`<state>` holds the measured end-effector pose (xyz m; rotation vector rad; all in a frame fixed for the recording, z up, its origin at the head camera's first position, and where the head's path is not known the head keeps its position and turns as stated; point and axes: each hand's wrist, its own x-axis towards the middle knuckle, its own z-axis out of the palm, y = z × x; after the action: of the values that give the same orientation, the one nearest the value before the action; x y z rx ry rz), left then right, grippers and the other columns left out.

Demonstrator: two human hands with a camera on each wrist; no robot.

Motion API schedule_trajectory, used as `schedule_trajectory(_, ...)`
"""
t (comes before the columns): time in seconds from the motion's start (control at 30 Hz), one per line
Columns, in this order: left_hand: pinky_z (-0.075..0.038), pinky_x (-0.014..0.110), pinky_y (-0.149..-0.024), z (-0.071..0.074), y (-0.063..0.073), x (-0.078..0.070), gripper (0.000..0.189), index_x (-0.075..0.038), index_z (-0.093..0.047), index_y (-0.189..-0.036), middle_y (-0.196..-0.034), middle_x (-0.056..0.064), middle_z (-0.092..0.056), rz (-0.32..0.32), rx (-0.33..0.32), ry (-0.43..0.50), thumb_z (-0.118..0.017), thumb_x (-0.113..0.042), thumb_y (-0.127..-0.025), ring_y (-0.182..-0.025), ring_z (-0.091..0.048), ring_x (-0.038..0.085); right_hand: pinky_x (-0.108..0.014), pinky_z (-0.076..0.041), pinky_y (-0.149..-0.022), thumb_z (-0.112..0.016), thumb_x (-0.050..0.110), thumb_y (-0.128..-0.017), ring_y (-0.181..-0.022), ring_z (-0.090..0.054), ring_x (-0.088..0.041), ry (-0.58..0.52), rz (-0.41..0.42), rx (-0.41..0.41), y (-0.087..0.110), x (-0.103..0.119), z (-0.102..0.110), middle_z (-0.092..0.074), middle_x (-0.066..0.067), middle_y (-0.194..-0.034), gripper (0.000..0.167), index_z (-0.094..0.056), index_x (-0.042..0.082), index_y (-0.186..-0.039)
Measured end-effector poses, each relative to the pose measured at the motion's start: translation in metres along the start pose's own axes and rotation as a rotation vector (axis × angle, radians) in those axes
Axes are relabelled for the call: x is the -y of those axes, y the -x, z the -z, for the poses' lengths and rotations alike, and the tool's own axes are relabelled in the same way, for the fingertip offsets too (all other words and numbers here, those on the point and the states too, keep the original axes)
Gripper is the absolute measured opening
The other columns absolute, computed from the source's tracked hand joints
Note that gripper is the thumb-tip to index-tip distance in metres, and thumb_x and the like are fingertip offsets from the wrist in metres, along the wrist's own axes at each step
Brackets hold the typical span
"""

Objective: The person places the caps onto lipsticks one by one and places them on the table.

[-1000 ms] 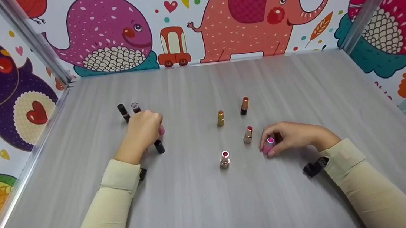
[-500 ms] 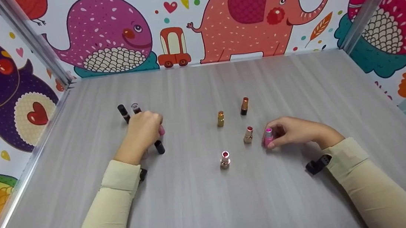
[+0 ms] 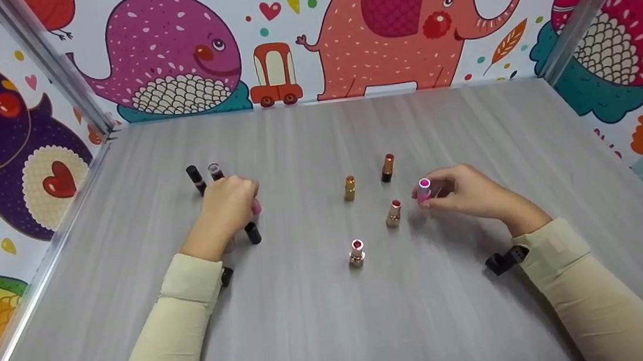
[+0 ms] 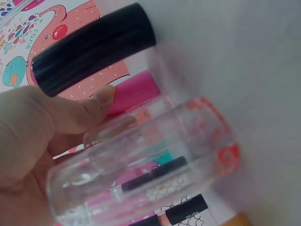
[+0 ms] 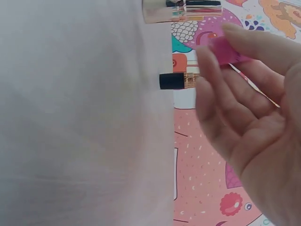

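Observation:
Between the thumb and fingers of my right hand (image 3: 467, 193) is an uncapped pink lipstick (image 3: 423, 192), upright with its bullet end on top. The right wrist view shows the pink lipstick (image 5: 225, 51) between the fingertips, apart from the table surface. At the left, my left hand (image 3: 226, 204) pinches a pink lipstick cap (image 4: 136, 92), low at the table. A black cap (image 4: 94, 49) stands beside this cap on one side and a clear cap (image 4: 146, 160) on the other. In the head view the hand covers most of these.
Four uncapped lipsticks stand mid-table: a gold one (image 3: 349, 188), a black-and-copper one (image 3: 387, 168), and two rose-gold ones (image 3: 394, 213) (image 3: 356, 254). Beyond the left hand stand a black tube (image 3: 196, 179) and a clear-topped one (image 3: 215, 170). Printed panels border the table.
My right hand has lifted the pink lipstick and carried it away from me, toward the back of the table. The left hand has stayed in place on the pink cap.

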<state>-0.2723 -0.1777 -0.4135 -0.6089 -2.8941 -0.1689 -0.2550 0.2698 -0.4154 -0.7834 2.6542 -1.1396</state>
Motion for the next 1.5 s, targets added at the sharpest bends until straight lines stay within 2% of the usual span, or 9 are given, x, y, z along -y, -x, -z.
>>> schedule_trajectory(0.23,-0.057,0.047,-0.062,-0.001,0.001,0.001,0.018,-0.007,-0.072,-0.073,-0.07,0.007,-0.072,-0.032,-0.042,0.003,-0.081,0.008,-0.079,-0.068,-0.069,0.03,-0.021,-0.055,-0.081,-0.086,0.013,-0.091,-0.088,-0.068,-0.014,-0.019,0.028,-0.04,0.002,0.014,-0.001,-0.077,0.002,-0.097,0.019,-0.08,0.007,-0.108)
schedule_trajectory(0.37,-0.059,0.049,-0.066,0.0,0.001,0.002,0.013,-0.004,-0.079,-0.088,-0.081,0.009,-0.078,-0.037,-0.049,-0.004,-0.079,0.007,-0.08,-0.073,-0.072,0.031,-0.024,-0.054,-0.08,-0.087,0.015,-0.091,-0.086,-0.066,-0.016,0.005,0.045,-0.019,0.002,0.021,-0.002,-0.075,0.004,-0.093,0.015,-0.08,0.012,-0.104)
schedule_trajectory(0.43,-0.06,0.049,-0.067,0.0,0.0,0.002,0.013,-0.005,-0.081,-0.089,-0.083,0.009,-0.078,-0.037,-0.043,-0.007,-0.079,0.006,-0.081,-0.074,-0.072,0.03,-0.024,-0.054,-0.079,-0.087,0.015,-0.091,-0.085,-0.065,-0.016,0.015,0.048,-0.015,0.002,0.023,-0.002,-0.074,0.005,-0.091,0.014,-0.08,0.014,-0.103)
schedule_trajectory(0.6,-0.057,0.045,-0.064,-0.001,0.0,0.001,0.018,-0.008,-0.076,-0.072,-0.073,0.005,-0.074,-0.033,-0.019,-0.014,-0.079,0.006,-0.081,-0.068,-0.066,0.025,-0.024,-0.053,-0.078,-0.087,0.012,-0.09,-0.085,-0.066,-0.016,0.019,0.059,-0.031,0.002,0.028,-0.003,-0.074,0.005,-0.091,0.014,-0.081,0.012,-0.103)
schedule_trajectory(0.87,-0.058,0.044,-0.064,-0.001,0.0,0.0,0.018,-0.009,-0.076,-0.071,-0.074,0.005,-0.074,-0.061,-0.03,-0.061,-0.081,0.006,-0.08,-0.068,-0.068,0.025,-0.027,-0.055,-0.077,-0.088,0.012,-0.089,-0.084,-0.064,-0.012,0.109,0.125,-0.131,0.003,0.032,-0.007,-0.074,0.006,-0.094,0.02,-0.082,0.01,-0.108)
schedule_trajectory(1.03,-0.059,0.045,-0.064,-0.001,0.001,0.0,0.019,-0.01,-0.077,-0.071,-0.074,0.005,-0.074,-0.065,-0.038,-0.061,-0.082,0.006,-0.078,-0.07,-0.07,0.027,-0.026,-0.055,-0.072,-0.089,0.005,-0.086,-0.079,-0.064,-0.01,0.13,0.187,-0.198,0.003,0.038,-0.009,-0.073,0.007,-0.092,0.022,-0.082,0.009,-0.106)
schedule_trajectory(1.23,-0.059,0.045,-0.065,0.003,-0.001,-0.001,0.016,-0.011,-0.079,-0.075,-0.077,0.005,-0.076,-0.063,-0.036,-0.061,-0.083,0.004,-0.08,-0.074,-0.072,0.028,-0.025,-0.056,-0.069,-0.09,0.004,-0.084,-0.078,-0.064,-0.008,0.183,0.241,-0.238,0.006,0.05,-0.012,-0.073,0.007,-0.092,0.026,-0.083,0.009,-0.109)
schedule_trajectory(1.4,-0.059,0.04,-0.065,0.012,0.0,-0.007,0.009,-0.009,-0.083,-0.084,-0.083,0.007,-0.078,-0.082,-0.095,-0.05,-0.083,-0.001,-0.088,-0.077,-0.074,0.029,-0.027,-0.058,-0.069,-0.091,0.005,-0.085,-0.078,-0.064,-0.007,0.228,0.26,-0.262,0.007,0.058,-0.014,-0.073,0.006,-0.093,0.028,-0.082,0.009,-0.111)
schedule_trajectory(1.5,-0.059,0.041,-0.063,0.02,0.001,-0.012,0.008,-0.007,-0.084,-0.088,-0.082,0.009,-0.078,-0.106,-0.181,-0.029,-0.082,-0.011,-0.095,-0.076,-0.074,0.031,-0.029,-0.059,-0.069,-0.091,0.007,-0.085,-0.079,-0.064,-0.006,0.241,0.265,-0.276,0.007,0.06,-0.014,-0.074,0.005,-0.094,0.027,-0.082,0.009,-0.111)
